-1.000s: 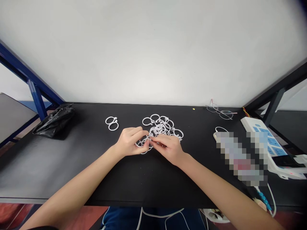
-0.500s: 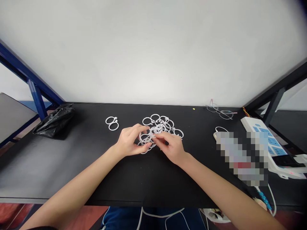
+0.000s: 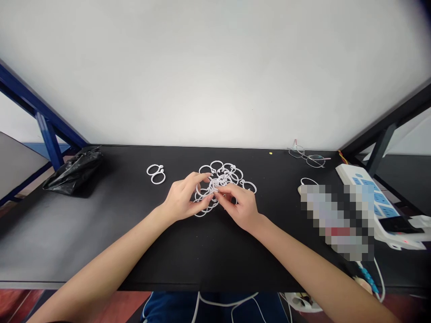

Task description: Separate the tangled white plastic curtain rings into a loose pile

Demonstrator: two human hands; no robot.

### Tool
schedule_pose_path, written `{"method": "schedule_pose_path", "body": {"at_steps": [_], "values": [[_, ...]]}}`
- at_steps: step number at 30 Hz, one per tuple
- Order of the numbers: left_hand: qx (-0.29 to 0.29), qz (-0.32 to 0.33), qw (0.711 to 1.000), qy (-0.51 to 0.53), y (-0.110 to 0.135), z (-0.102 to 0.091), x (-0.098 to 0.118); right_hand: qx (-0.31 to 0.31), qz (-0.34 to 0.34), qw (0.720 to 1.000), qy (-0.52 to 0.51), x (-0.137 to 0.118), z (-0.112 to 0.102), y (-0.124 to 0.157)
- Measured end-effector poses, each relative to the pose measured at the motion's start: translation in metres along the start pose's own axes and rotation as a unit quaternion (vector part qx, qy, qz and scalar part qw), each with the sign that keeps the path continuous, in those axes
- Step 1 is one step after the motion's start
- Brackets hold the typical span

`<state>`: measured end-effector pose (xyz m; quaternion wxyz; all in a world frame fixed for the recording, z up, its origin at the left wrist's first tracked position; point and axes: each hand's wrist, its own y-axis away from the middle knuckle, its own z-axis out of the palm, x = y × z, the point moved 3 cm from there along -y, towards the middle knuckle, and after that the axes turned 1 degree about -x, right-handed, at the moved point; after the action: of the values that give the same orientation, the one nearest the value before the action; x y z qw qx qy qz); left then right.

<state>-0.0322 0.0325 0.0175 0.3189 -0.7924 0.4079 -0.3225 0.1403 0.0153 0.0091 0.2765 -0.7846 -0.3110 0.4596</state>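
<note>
A heap of white plastic rings (image 3: 226, 176) lies in the middle of the black table (image 3: 101, 224). My left hand (image 3: 183, 197) grips a bunch of linked white rings (image 3: 204, 199) at the heap's near edge, thumb and fingers curled round them. My right hand (image 3: 240, 204) pinches one ring of that bunch from the right, its fingertips meeting the left hand's. Two linked rings (image 3: 156, 173) lie apart to the left.
A crumpled black plastic bag (image 3: 76, 169) sits at the far left. Wire-framed glasses (image 3: 308, 157) lie at the back right. A white power strip (image 3: 373, 197) with a phone (image 3: 402, 224) and cables occupies the right edge. A white wall rises behind the table.
Both hands have lifted the bunch of rings slightly and spread their fingers round it. The left thumb and forefinger have opened wider. The view has shifted a little.
</note>
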Motion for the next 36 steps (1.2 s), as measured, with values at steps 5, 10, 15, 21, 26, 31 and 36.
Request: {"method": "schedule_pose_path", "body": {"at_steps": [5, 10, 15, 21, 26, 31, 36], "values": [[0.014, 0.006, 1.000, 0.001, -0.0025, -0.0031, -0.0005, 0.003, -0.025, 1.000, 0.001, -0.0028, 0.0003, -0.0003], [0.017, 0.003, 1.000, 0.013, -0.0030, -0.0032, -0.0010, -0.006, -0.026, 1.000, -0.006, -0.0037, 0.0011, -0.0002], [0.010, -0.012, 1.000, 0.006, -0.0028, -0.0015, 0.0002, -0.006, -0.016, 1.000, -0.018, -0.0010, 0.0006, -0.0003], [0.004, -0.025, 1.000, -0.001, -0.0044, -0.0020, 0.0013, -0.010, -0.017, 1.000, -0.019, -0.0003, 0.0010, 0.0001], [0.004, -0.016, 1.000, -0.002, -0.0052, -0.0024, 0.0015, -0.008, -0.018, 1.000, -0.014, -0.0009, 0.0008, 0.0001], [0.007, -0.016, 1.000, -0.005, -0.0048, -0.0024, 0.0010, -0.004, -0.018, 1.000, -0.010, -0.0017, 0.0001, -0.0007], [-0.002, -0.013, 1.000, 0.006, -0.0047, -0.0022, 0.0001, -0.007, -0.011, 1.000, -0.011, -0.0009, 0.0002, 0.0000]]}}
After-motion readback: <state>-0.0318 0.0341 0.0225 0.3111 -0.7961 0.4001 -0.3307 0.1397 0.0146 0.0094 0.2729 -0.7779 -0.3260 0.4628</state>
